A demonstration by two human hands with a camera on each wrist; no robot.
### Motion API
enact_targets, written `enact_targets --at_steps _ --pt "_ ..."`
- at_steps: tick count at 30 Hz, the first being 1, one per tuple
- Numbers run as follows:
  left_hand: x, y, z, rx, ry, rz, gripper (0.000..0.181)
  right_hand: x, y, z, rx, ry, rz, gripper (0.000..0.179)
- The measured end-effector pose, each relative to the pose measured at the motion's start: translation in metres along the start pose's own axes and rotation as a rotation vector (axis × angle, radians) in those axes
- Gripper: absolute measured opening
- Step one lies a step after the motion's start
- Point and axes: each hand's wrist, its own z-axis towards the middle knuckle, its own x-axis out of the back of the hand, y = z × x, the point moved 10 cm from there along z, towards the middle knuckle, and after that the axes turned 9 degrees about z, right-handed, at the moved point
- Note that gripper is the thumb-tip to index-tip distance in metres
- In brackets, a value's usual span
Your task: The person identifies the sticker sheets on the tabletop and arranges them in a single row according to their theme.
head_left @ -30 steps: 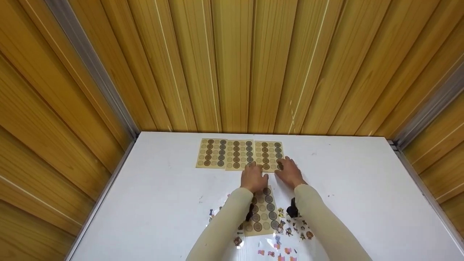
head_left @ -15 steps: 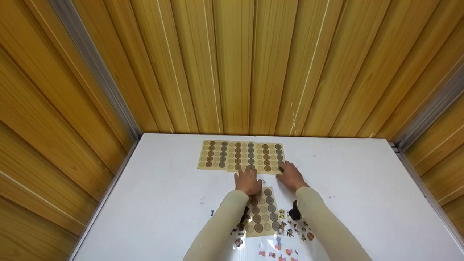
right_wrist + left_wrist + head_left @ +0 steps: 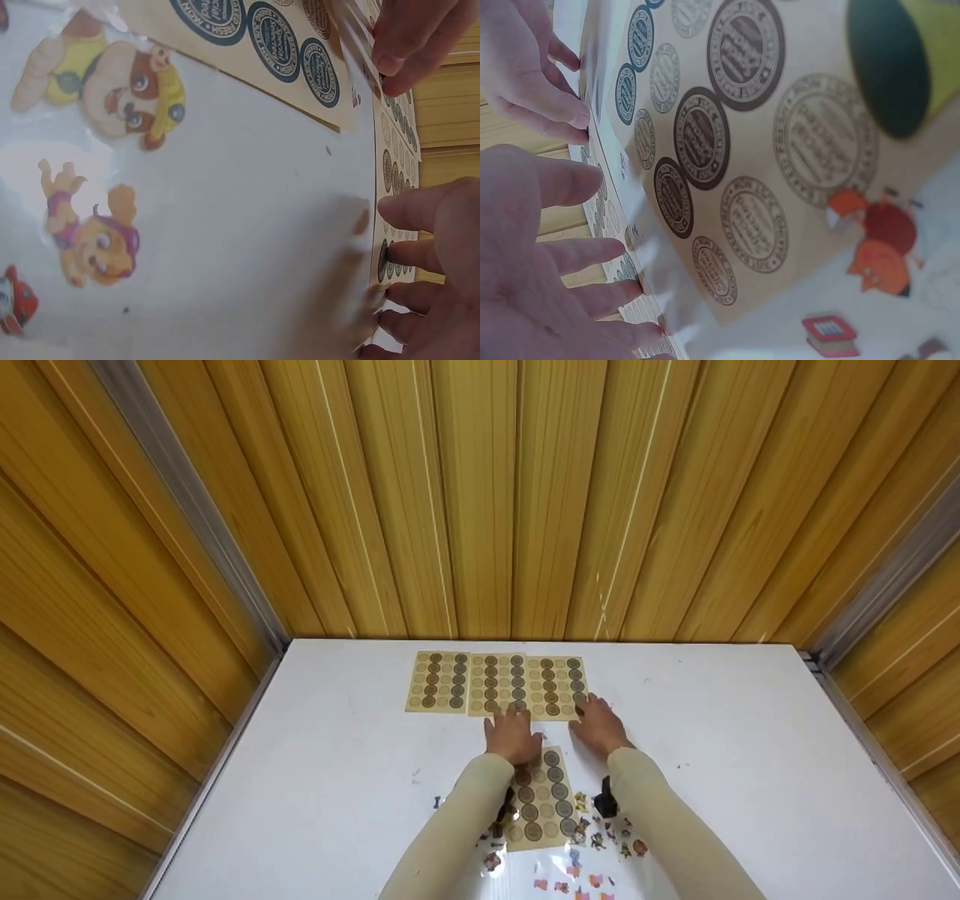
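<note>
Three tan sheets of round stickers lie side by side at the back of the table in the head view: a left sheet (image 3: 437,682), a middle sheet (image 3: 497,679) and a right sheet (image 3: 556,682). My left hand (image 3: 512,737) rests its spread fingertips on the near edge of the middle sheet. At the right sheet's near right corner, my right hand (image 3: 600,726) touches the paper with extended fingers. Both wrist views show the fingers loosely straight, pinching nothing. Closer in, a fourth sticker sheet (image 3: 546,802) lies between the forearms, partly hidden by the left one.
Small cartoon cutouts, such as a yellow-capped puppy (image 3: 120,90) and a red book (image 3: 830,334), lie around the near sheet under or on something glossy. The white table (image 3: 330,765) meets a wood-patterned wall (image 3: 480,510) behind the sheets.
My left hand has shifted left and slightly nearer, from the seam between the middle and right sheets to the middle sheet's near edge. My right hand stays at the right sheet's corner.
</note>
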Motion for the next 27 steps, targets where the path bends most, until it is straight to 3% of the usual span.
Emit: enact_targets --at_steps 20,27 --pt "0.0017 -0.0004 -0.0033 -0.001 0.009 -0.007 0.048 0.0003 -0.0034 0.0003 0.011 0.083 -0.100 0.051" --pt "0.0021 0.0022 -0.0030 -0.017 -0.004 0.000 0.050 -0.0005 -0.0029 0.0011 0.000 0.062 -0.092 0.053"
